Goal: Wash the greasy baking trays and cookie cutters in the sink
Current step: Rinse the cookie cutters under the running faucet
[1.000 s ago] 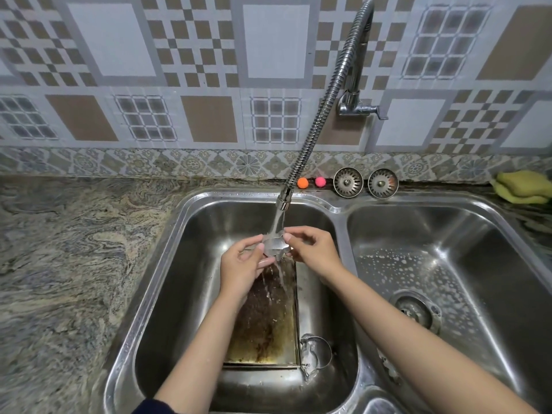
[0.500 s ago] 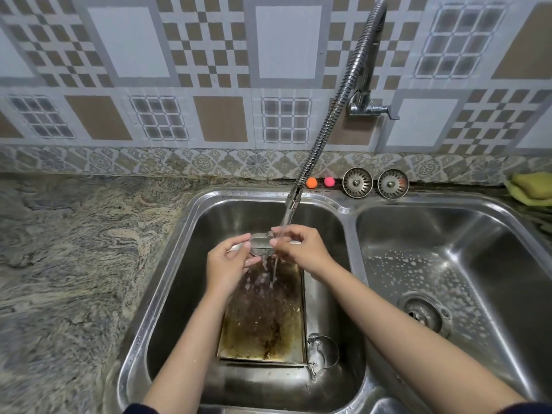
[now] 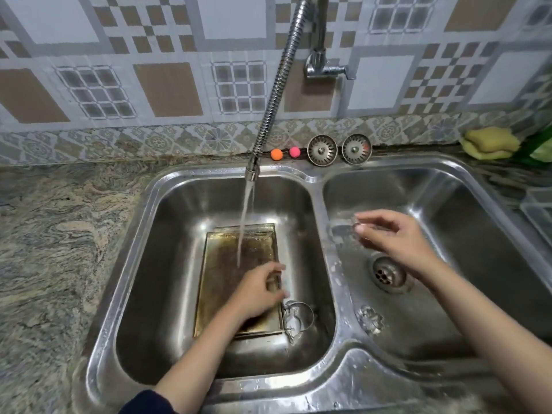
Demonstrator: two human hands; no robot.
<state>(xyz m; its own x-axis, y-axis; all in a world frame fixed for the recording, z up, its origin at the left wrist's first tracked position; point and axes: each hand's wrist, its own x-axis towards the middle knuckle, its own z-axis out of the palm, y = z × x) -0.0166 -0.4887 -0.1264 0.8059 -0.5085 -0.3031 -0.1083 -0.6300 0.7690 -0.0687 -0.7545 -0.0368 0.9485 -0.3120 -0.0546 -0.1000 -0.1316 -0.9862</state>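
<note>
Steel double sink (image 3: 321, 186) in granite counter (image 3: 53, 240), left fingers (image 3: 276, 267) apart, right fingers (image 3: 363, 218) blurred, unclear

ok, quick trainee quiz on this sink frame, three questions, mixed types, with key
1. True or false: the tap water lands on the baking tray in the left basin.
2. The right hand is above: A) the left basin, B) the right basin, C) the countertop.
3. Fill in: ___ metal strainers stand against the wall behind the sink.

Key: 1 true. 2 B. 3 two.
</note>
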